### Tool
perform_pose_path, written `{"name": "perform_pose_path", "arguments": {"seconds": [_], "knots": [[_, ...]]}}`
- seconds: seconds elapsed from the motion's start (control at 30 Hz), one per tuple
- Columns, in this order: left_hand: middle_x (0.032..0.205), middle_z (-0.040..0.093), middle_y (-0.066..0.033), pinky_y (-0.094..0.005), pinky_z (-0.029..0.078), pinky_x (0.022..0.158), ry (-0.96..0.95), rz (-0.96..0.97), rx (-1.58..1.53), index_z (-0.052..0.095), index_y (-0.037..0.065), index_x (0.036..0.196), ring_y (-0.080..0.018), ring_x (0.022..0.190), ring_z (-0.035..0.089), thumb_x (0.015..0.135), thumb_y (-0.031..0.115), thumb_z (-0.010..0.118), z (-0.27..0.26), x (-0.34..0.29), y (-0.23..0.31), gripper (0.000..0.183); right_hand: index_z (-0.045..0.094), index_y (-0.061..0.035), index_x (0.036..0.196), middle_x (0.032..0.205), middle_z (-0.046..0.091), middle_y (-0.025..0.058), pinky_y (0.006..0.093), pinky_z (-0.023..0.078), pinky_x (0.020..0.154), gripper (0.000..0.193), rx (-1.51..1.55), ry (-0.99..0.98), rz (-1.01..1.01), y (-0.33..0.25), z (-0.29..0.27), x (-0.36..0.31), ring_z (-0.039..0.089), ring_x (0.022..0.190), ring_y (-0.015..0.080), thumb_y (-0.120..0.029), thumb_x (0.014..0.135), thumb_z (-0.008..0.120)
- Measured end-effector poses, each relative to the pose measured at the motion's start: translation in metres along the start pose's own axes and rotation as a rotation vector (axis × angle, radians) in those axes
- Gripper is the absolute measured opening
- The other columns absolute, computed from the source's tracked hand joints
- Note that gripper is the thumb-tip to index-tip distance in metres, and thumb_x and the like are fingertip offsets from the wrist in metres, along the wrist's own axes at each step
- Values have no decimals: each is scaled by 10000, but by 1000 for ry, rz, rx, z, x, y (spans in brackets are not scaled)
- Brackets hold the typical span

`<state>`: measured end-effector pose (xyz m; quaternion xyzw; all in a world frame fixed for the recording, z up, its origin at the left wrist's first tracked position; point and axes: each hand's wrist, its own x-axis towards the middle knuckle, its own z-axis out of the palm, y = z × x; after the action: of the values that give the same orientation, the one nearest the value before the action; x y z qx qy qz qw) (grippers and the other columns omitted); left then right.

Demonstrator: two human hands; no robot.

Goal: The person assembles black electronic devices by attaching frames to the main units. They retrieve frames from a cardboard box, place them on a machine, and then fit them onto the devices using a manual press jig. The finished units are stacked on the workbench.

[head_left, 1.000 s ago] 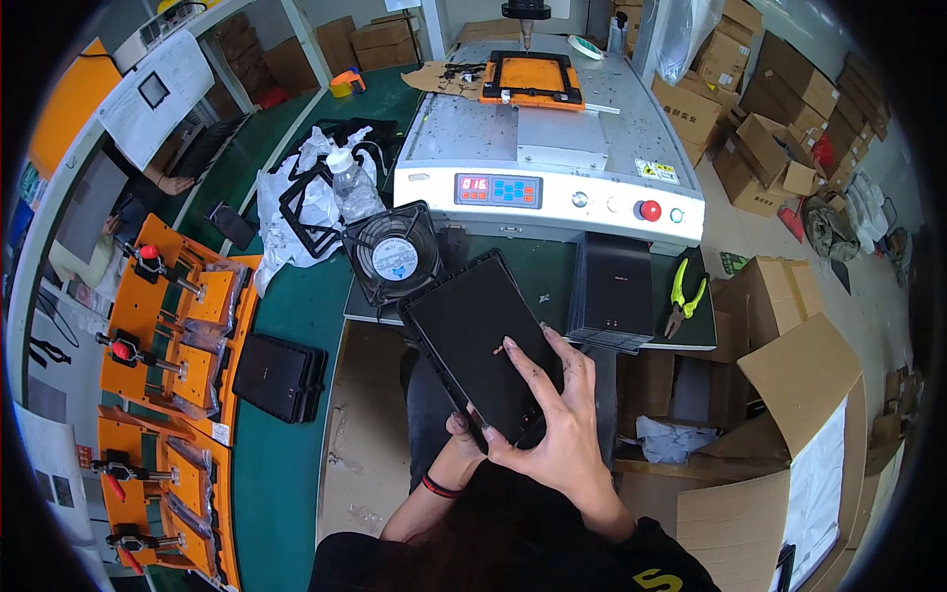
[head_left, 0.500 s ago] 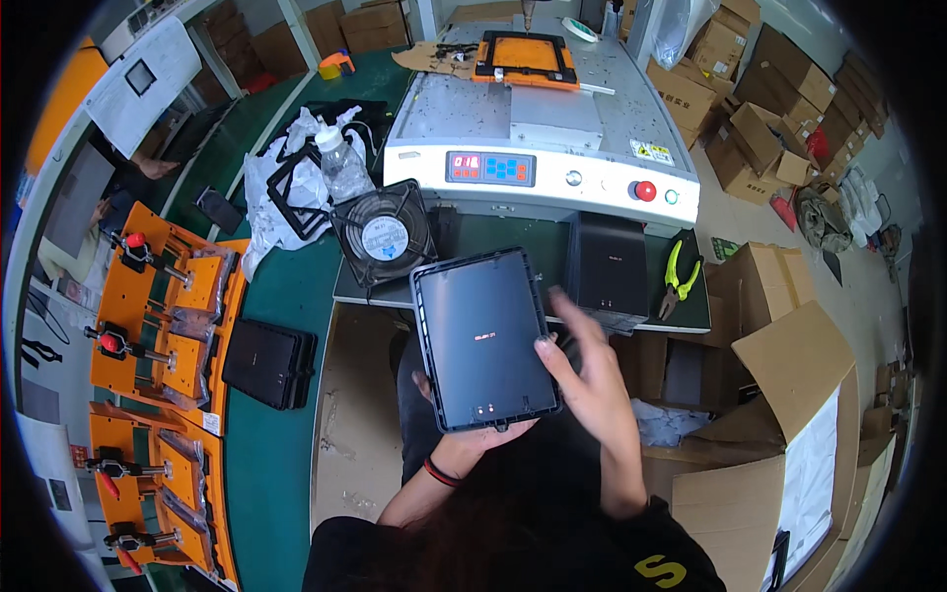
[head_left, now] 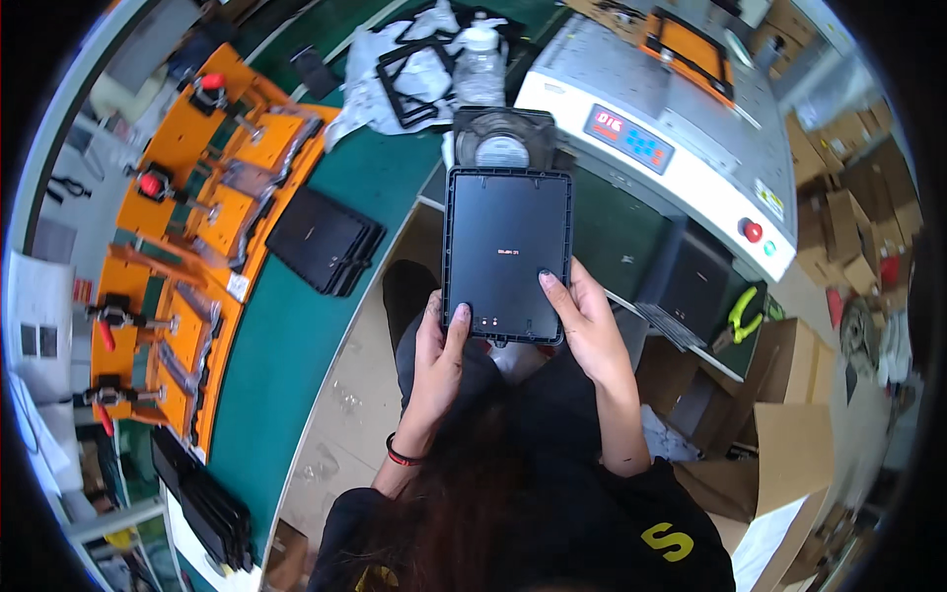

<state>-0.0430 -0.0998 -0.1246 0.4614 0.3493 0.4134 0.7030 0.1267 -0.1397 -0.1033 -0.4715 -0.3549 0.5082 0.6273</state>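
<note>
A flat black rectangular housing panel (head_left: 508, 222) with a notched rim and small contacts near its lower edge is held upright-facing in front of me. My left hand (head_left: 438, 345) grips its lower left corner, thumb on the face. On the lower right edge my right hand (head_left: 592, 331) is closed the same way, thumb pressed on the surface. The fingers behind the panel are hidden. Just beyond its far edge sits a black square fan (head_left: 503, 143), partly covered by the panel.
Orange clamp fixtures (head_left: 222, 207) line the left bench beside stacked black panels (head_left: 326, 239). On the right stand a white machine (head_left: 631, 118) with a red button, another black panel stack (head_left: 688, 281) and yellow-green pliers (head_left: 740, 316). Cardboard boxes (head_left: 789, 434) lie at lower right.
My right hand has come onto the panel's right edge, and my left has moved from beneath to its lower left corner. The panel is straighter; the view has turned left.
</note>
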Motion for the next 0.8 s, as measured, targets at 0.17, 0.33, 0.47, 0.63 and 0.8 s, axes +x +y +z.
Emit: {"name": "perform_pose_path", "arguments": {"seconds": [0.17, 0.33, 0.47, 0.63, 0.8], "knots": [[1052, 536, -54, -238, 408, 870, 172, 184, 167, 480, -26, 1163, -88, 975, 495, 988, 137, 451, -9, 4, 17, 241, 479, 33, 1243, 1055, 605, 40, 219, 432, 837, 304, -142, -37, -105, -2, 27, 25, 531, 931, 60, -130, 987, 473], [1173, 522, -106, -264, 378, 956, 216, 239, 189, 433, -71, 1250, -140, 1095, 488, 980, 132, 465, -28, 12, 34, 339, 527, 37, 1203, 942, 595, -8, 172, 389, 645, 302, -258, -36, -59, -1, 46, 43, 450, 738, 10, -157, 971, 517], [1251, 494, -145, -279, 345, 1002, 346, 255, 446, 387, -106, 1290, -167, 1164, 461, 977, 135, 472, -46, 12, 31, 404, 500, 29, 1246, 855, 598, 11, 187, 386, 625, 339, -255, -53, -145, -3, 67, 57, 437, 687, 21, -169, 970, 513], [1220, 534, -98, -296, 379, 972, 150, 106, 379, 395, -50, 1301, -143, 1127, 484, 950, 170, 535, -98, 15, 94, 437, 388, 15, 1346, 827, 623, 181, 288, 444, 639, 440, -461, -359, -215, -18, 84, 86, 562, 624, 181, -175, 960, 485], [1243, 515, -105, -301, 394, 972, 525, 358, 327, 371, -19, 1328, -160, 1133, 490, 1011, 259, 405, -123, 22, 103, 423, 394, 2, 1349, 967, 611, 287, 370, 493, 686, 450, -500, -543, -353, -22, 153, 112, 619, 841, 418, -177, 947, 493]]}}
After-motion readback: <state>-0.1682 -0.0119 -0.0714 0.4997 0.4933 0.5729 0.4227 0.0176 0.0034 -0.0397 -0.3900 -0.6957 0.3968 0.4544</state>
